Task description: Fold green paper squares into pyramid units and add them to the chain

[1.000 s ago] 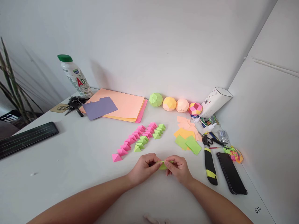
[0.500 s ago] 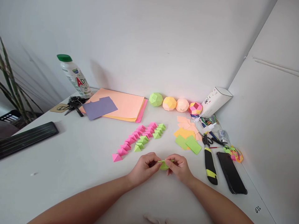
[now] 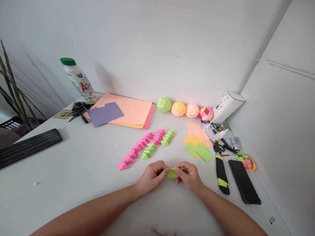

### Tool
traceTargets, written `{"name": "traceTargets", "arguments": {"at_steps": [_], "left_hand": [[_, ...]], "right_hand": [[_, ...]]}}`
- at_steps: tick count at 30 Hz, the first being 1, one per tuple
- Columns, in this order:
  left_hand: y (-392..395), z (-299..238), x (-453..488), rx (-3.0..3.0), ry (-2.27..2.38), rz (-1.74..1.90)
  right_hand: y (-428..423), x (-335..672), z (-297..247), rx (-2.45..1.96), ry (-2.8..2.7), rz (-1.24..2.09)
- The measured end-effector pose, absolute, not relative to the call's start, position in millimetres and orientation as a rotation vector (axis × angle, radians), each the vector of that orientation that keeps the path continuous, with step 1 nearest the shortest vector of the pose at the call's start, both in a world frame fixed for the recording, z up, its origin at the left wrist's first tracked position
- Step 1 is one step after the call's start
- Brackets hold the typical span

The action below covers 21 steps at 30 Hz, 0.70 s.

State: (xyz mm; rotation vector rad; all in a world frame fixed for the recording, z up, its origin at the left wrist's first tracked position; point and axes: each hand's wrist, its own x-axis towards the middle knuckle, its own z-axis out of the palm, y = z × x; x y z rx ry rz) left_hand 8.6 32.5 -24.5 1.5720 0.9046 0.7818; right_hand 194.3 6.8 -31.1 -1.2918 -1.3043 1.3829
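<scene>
Between my two hands is a small green piece of paper (image 3: 172, 173), partly folded and partly covered by my fingers. My left hand (image 3: 155, 175) pinches its left end between thumb and fingers. At the other end, my right hand (image 3: 189, 176) grips it the same way. Just beyond my hands, folded pink paper units (image 3: 133, 154) and folded green paper units (image 3: 150, 148) stand in slanting rows on the white table. To the right of them lie flat green paper slips (image 3: 203, 152), beside orange slips (image 3: 194, 140) and peach slips (image 3: 198, 130).
Several faceted paper balls (image 3: 178, 109) line the wall. Coloured sheets (image 3: 130, 109) lie at back left, near a bottle (image 3: 80, 82) and keys (image 3: 80, 109). On the right are a utility knife (image 3: 221, 175), a phone (image 3: 244, 182), scissors (image 3: 219, 148) and a white box (image 3: 228, 106).
The green paper has tilted in my fingers, so more of its flat face shows instead of its top edge. Both hands stay in nearly the same place.
</scene>
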Motion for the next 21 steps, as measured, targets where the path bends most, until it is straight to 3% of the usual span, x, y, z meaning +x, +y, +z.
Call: {"name": "traceTargets", "arguments": {"at_steps": [21], "left_hand": [[31.0, -30.0, 9.0, 1.592, 0.863, 0.75]], "right_hand": [[4.3, 190.6, -28.9, -1.242, -1.443, 1.375]]}}
